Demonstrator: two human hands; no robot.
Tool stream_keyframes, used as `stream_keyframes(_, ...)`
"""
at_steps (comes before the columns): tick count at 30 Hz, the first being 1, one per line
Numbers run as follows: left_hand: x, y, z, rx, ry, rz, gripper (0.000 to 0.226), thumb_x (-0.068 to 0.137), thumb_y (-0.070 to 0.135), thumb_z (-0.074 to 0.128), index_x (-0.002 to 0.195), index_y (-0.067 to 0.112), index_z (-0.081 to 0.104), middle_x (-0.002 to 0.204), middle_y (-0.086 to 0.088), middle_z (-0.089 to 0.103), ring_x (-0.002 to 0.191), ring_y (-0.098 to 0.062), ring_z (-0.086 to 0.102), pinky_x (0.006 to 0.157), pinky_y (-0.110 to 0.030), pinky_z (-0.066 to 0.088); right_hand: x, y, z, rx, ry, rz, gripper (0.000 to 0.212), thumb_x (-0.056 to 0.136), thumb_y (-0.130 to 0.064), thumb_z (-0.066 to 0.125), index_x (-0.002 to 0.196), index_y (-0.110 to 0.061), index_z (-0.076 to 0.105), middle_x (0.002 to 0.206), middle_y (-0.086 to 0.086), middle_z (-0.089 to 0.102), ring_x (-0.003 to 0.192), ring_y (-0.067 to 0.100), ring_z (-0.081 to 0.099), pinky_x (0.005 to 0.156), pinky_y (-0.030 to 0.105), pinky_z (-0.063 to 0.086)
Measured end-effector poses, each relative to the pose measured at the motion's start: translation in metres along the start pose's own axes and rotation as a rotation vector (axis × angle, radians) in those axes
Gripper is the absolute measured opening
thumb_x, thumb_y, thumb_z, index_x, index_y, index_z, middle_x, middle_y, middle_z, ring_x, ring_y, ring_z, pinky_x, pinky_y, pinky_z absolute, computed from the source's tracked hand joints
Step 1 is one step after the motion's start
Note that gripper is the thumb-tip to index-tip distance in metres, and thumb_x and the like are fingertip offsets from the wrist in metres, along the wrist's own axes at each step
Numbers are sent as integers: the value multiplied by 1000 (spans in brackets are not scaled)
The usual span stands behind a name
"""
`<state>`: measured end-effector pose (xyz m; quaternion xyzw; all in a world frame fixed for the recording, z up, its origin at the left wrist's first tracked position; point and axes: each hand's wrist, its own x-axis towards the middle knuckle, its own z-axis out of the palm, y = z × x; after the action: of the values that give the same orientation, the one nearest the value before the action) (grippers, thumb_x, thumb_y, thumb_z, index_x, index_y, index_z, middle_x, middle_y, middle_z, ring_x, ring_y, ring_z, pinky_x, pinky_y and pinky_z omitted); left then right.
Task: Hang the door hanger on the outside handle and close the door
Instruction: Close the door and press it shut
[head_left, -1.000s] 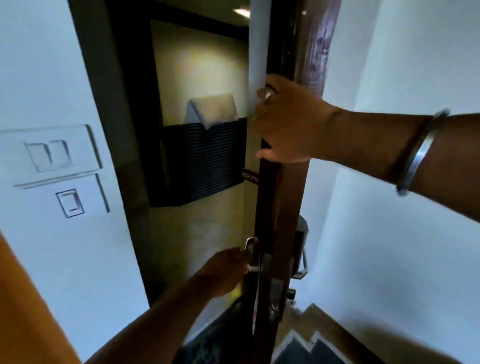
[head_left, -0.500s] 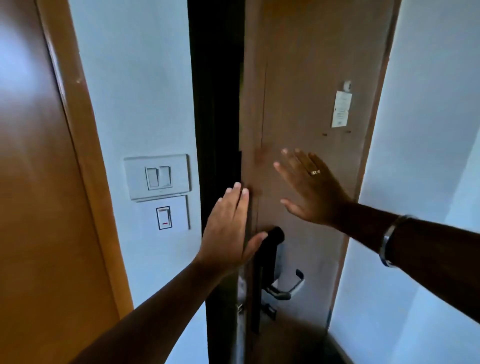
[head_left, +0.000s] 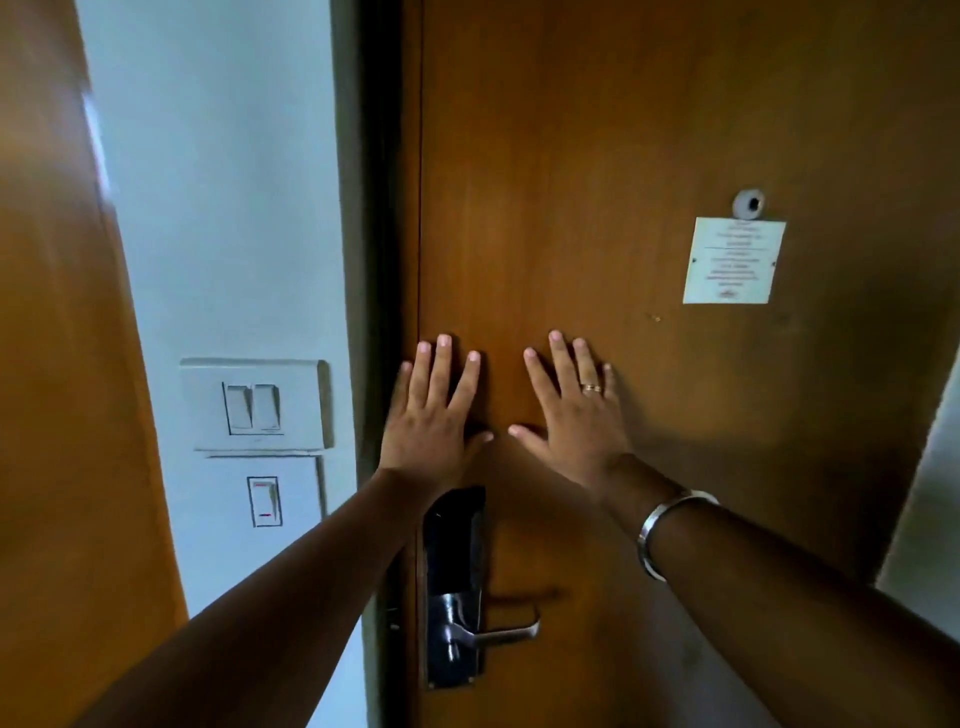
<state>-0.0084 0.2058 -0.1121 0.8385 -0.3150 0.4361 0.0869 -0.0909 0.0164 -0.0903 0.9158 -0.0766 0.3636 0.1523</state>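
The brown wooden door (head_left: 597, 171) fills the middle and right of the view, its left edge against the dark frame (head_left: 374, 208). My left hand (head_left: 434, 421) lies flat on the door near that edge, fingers spread. My right hand (head_left: 571, 415) presses flat beside it, a ring on one finger and a metal bangle on the wrist. Below the hands sits the black lock plate with the silver inside handle (head_left: 493, 631). The door hanger and the outside handle are hidden behind the door.
A white notice card (head_left: 733, 260) hangs under a peephole (head_left: 749, 203) on the door. Two white switch plates (head_left: 254, 402) are on the pale wall to the left. Another wooden panel (head_left: 57, 364) stands at the far left.
The door has swung from ajar to against its frame. My left hand left the outside handle, my right hand left the door edge, and both now lie flat on the door.
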Motion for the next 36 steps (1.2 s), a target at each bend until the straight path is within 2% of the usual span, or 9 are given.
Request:
stream_keyframes(2,10,0,12,-17,-33,-51,100,87,64,55,157,25,-5,166,-17,-5,150,-35,-17,118,-49,-9,12,2,13,7,13,-31,100,79,-76,48,157,-26,9,166,13,14,150,41,17,111,69,27)
stream_keyframes(5,25,-1,32,-23,-126,-113,101,91,62,51,152,32,-23,160,-12,-31,143,-31,-37,114,-47,-22,28,6,33,29,22,-50,99,81,-75,46,157,-25,7,167,14,10,151,42,13,112,71,22)
stream_keyframes(10,48,-3,60,-44,-191,-220,96,95,63,41,140,39,-40,149,-3,-51,139,-26,-45,114,-45,-20,51,4,58,51,20,-44,98,84,-72,47,157,-24,3,167,14,4,152,42,6,113,72,16)
stream_keyframes(12,56,-3,69,-10,-203,-251,95,95,63,39,139,38,-42,151,-5,-46,141,-28,-39,115,-46,-16,58,4,66,41,24,-45,98,84,-71,49,157,-23,5,167,15,6,151,43,8,112,72,17)
stream_keyframes(16,62,-10,83,56,-161,-227,89,93,66,33,146,33,-30,156,-11,-33,144,-33,-28,116,-50,-8,65,6,82,15,56,-45,96,84,-70,51,156,-20,14,166,17,15,151,43,14,111,73,16)
stream_keyframes(25,71,-13,98,90,-113,-205,90,92,62,43,152,26,-14,165,-21,0,151,-42,3,117,-56,18,75,10,92,-20,42,-34,96,81,-66,59,155,-20,18,164,17,20,150,42,18,110,72,23)
stream_keyframes(28,71,-15,99,93,-94,-193,91,90,63,43,153,26,-12,164,-20,-2,150,-42,5,115,-56,17,76,8,89,-32,29,-30,94,82,-65,59,155,-20,21,165,17,19,150,43,17,110,72,22)
stream_keyframes(32,72,-17,101,85,-93,-190,97,90,63,49,152,29,-17,161,-16,-14,149,-40,-7,116,-55,14,77,9,86,-32,21,-36,94,83,-64,60,156,-22,18,166,16,16,151,42,13,111,72,21)
stream_keyframes(36,72,-16,103,112,-105,-195,99,87,63,52,153,28,-13,165,-20,0,150,-44,5,115,-57,23,78,8,87,-1,13,-17,92,83,-61,62,155,-23,20,166,15,14,152,41,9,112,71,13)
